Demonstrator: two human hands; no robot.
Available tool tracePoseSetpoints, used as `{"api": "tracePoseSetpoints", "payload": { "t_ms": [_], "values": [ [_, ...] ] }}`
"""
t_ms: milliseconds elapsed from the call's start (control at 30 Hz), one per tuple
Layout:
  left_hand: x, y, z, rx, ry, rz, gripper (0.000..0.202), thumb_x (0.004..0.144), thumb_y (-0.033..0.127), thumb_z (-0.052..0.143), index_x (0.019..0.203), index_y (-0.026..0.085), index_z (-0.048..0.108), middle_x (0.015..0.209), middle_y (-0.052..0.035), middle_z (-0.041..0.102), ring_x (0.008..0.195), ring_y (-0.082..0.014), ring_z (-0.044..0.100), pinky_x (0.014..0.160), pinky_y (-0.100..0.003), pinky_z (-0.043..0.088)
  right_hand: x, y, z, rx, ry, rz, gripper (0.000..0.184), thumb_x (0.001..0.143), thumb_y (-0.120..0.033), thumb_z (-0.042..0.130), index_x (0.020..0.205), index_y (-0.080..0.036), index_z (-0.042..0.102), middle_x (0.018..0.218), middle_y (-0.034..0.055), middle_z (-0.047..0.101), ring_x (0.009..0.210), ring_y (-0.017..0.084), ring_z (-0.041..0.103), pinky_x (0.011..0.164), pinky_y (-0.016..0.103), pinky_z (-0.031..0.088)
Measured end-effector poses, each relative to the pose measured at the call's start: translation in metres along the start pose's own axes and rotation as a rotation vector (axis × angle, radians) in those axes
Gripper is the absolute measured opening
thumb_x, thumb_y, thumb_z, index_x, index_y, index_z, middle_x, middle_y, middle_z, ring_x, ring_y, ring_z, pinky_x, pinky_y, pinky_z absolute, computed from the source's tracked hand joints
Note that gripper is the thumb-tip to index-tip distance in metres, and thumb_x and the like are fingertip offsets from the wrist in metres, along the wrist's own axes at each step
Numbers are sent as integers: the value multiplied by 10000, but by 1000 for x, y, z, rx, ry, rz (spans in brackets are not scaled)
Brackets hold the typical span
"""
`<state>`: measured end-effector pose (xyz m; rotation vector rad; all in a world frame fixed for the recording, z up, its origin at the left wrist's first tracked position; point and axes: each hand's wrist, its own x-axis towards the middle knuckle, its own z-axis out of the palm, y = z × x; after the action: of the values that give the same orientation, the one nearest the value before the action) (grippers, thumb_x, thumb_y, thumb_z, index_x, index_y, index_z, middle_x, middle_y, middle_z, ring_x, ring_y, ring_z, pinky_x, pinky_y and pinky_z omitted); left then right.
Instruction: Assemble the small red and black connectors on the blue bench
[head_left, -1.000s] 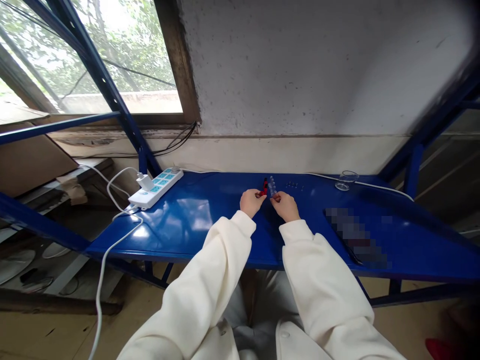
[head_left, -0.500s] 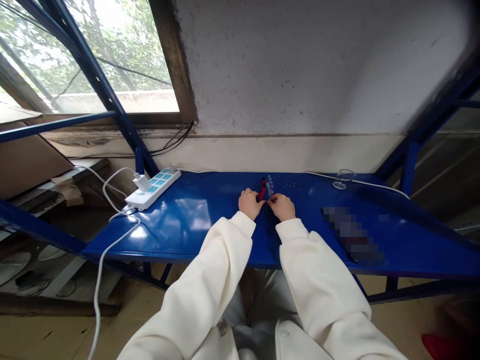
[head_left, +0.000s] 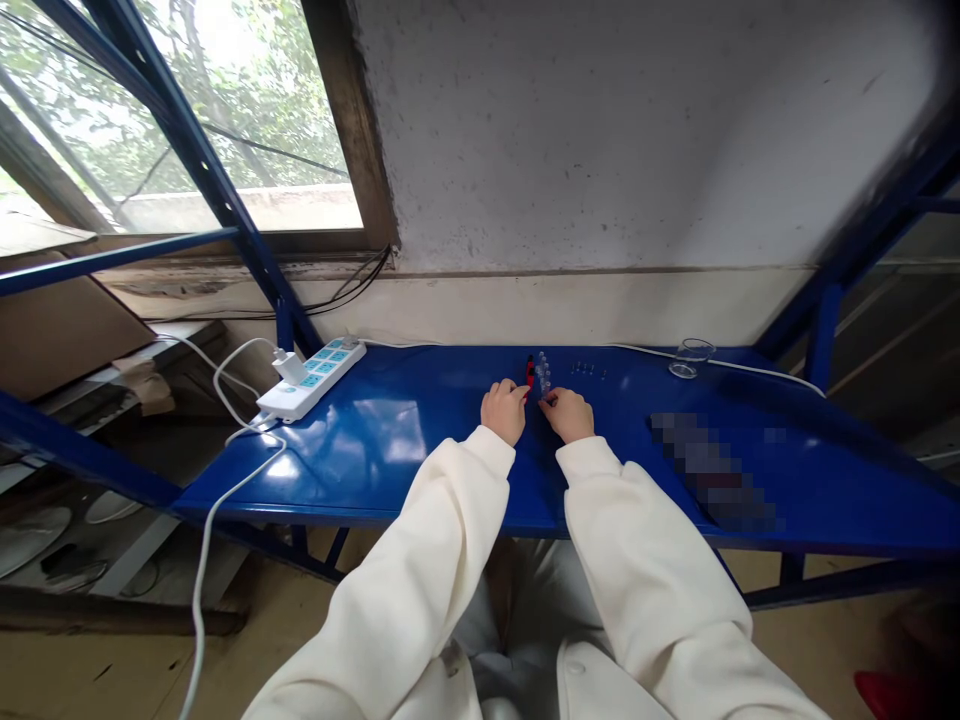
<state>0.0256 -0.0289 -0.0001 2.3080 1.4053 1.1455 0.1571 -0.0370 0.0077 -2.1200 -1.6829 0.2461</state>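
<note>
Both my hands rest on a blue metal shelf [head_left: 390, 450], close together, in white sleeves. My left hand [head_left: 505, 409] is curled shut around a small red and black tool [head_left: 530, 371] whose tip sticks out past the fingers. My right hand [head_left: 568, 413] is pinched shut on a small clear strip of beads or vials [head_left: 543, 374], standing just right of the tool. The two hands nearly touch at the fingertips. A row of several tiny dark parts [head_left: 589, 370] lies on the shelf just beyond my right hand.
A white power strip [head_left: 311, 379] with a plugged charger and white cable lies at the shelf's back left. A small clear glass dish [head_left: 691, 358] sits at the back right. A blurred dark patch [head_left: 712, 470] covers the shelf's right. Blue frame struts stand at both sides.
My hands drew closer together, and the red tool tip now stands upright beside the clear strip. The view shifted slightly.
</note>
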Motion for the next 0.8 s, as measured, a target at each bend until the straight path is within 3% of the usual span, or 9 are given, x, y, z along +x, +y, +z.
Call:
{"api": "tracePoseSetpoints", "payload": {
  "t_ms": [233, 467, 800],
  "values": [
    [1, 1, -2, -4, 11, -88, 133, 791, 136, 467, 861, 207, 555, 859, -52, 539, 751, -163, 511, 658, -268, 385, 1, 0, 2, -23, 29, 8, 182, 773, -308, 505, 839, -188, 625, 828, 66, 661, 812, 190, 601, 678, 272, 378],
    [6, 0, -4, -264, 287, -36, 69, 809, 195, 460, 861, 184, 503, 809, -31, 540, 717, -117, 512, 654, -232, 423, -4, -6, 4, -29, 119, -99, 157, 785, -297, 486, 839, -191, 589, 790, 52, 644, 717, 162, 586, 576, 231, 330],
    [5, 3, -6, -350, 343, -23, 76, 806, 214, 470, 853, 179, 519, 808, -32, 549, 703, -112, 517, 657, -243, 434, -8, -13, 4, -11, 146, -223, 90, 748, -257, 506, 749, -187, 563, 712, 30, 618, 620, 129, 546, 500, 218, 250]
  ]
}}
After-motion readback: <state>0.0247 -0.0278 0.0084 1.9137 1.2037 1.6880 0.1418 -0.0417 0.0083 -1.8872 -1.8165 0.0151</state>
